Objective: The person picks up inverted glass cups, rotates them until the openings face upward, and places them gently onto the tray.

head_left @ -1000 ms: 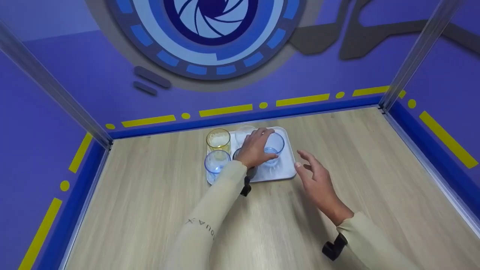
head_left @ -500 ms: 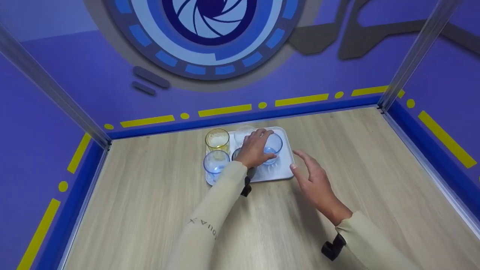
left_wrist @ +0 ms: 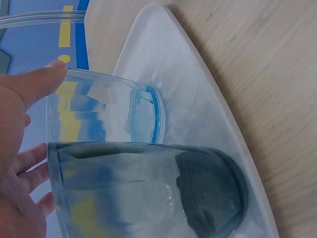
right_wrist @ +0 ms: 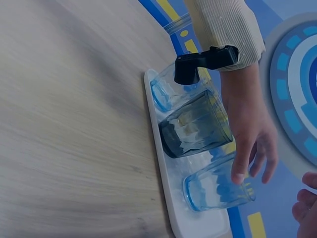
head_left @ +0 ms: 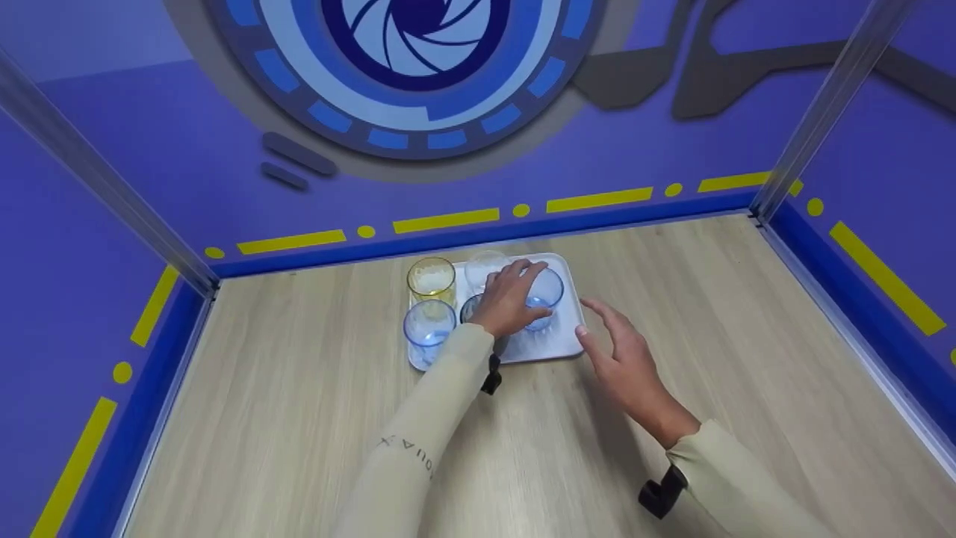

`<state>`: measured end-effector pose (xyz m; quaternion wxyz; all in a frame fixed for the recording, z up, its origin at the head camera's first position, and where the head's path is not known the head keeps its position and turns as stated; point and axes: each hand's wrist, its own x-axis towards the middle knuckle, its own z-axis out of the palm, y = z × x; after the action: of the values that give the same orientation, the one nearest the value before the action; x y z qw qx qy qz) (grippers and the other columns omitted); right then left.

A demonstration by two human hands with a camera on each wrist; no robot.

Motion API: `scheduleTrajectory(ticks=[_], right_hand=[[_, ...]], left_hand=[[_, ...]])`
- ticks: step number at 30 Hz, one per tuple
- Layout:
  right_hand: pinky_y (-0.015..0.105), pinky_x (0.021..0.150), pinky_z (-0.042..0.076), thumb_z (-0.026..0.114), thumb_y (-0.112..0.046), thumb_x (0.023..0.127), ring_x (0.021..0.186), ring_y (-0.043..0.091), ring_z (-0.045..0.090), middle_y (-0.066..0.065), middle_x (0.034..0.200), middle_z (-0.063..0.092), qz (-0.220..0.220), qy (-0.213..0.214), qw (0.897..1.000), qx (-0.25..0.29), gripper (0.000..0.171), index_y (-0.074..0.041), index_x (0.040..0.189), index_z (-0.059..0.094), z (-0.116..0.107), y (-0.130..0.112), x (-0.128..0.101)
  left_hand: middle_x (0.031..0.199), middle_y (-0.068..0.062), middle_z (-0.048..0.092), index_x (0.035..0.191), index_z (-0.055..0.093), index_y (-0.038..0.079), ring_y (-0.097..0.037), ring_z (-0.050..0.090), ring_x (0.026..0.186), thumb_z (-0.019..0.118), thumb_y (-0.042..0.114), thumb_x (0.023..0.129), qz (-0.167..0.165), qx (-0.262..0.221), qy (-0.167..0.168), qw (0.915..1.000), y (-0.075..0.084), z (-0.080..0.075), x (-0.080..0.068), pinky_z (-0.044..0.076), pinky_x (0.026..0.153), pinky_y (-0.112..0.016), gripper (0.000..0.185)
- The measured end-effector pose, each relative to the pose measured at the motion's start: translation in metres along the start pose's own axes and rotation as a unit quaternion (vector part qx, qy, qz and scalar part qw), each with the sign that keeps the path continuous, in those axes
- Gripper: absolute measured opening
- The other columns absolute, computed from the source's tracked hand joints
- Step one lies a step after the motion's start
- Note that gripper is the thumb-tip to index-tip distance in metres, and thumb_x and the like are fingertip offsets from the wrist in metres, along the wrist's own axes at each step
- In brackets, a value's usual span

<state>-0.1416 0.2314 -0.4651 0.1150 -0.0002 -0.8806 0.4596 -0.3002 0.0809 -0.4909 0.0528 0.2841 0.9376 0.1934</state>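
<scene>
A white tray [head_left: 567, 340] sits at the back of the wooden table and carries several tumblers. My left hand [head_left: 514, 293] reaches over it from above, thumb and fingers curled round the rim of a blue glass [head_left: 547, 290]. In the left wrist view my thumb [left_wrist: 34, 84] touches the rim of that blue glass [left_wrist: 109, 114], behind a dark grey glass [left_wrist: 148, 191]. My right hand [head_left: 614, 345] hovers with spread fingers just off the tray's near right corner and holds nothing. The right wrist view shows the left hand [right_wrist: 250, 134] draped over the blue glass [right_wrist: 218, 191].
Also on the tray are a yellow glass [head_left: 431, 278], a clear glass [head_left: 482, 264], a second blue glass [head_left: 429, 326] and the dark grey glass [head_left: 472, 305]. Purple walls with blue skirting [head_left: 478, 237] close in the table on three sides.
My right hand has drifted a little left, closer to the tray's corner. The left hand has stayed on the blue glass.
</scene>
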Motion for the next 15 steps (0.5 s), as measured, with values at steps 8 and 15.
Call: scheduleTrajectory(ticks=[8, 15], right_hand=[[0.053, 0.116, 0.027, 0.051, -0.035, 0.1, 0.142, 0.029, 0.036, 0.01, 0.149, 0.045, 0.0, 0.0, 1.0, 0.0, 0.052, -0.011, 0.145, 0.042, 0.0007, -0.0011, 0.0016], [0.053, 0.116, 0.028, 0.051, -0.034, 0.1, 0.142, 0.029, 0.036, 0.01, 0.149, 0.044, -0.003, 0.0, 1.0, -0.002, 0.051, -0.011, 0.145, 0.041, 0.0009, -0.0007, 0.0052]], left_hand=[[0.156, -0.003, 0.033, 0.149, 0.035, 0.023, -0.021, 0.03, 0.145, 0.066, 0.046, 0.089, -0.009, 0.023, -0.013, 0.9996, 0.0028, -0.0004, -0.0015, 0.026, 0.118, -0.044, 0.071], [0.158, -0.002, 0.03, 0.15, 0.033, 0.024, -0.02, 0.026, 0.147, 0.063, 0.049, 0.09, -0.01, 0.027, -0.014, 0.9995, 0.0009, -0.0041, -0.0041, 0.025, 0.119, -0.045, 0.072]])
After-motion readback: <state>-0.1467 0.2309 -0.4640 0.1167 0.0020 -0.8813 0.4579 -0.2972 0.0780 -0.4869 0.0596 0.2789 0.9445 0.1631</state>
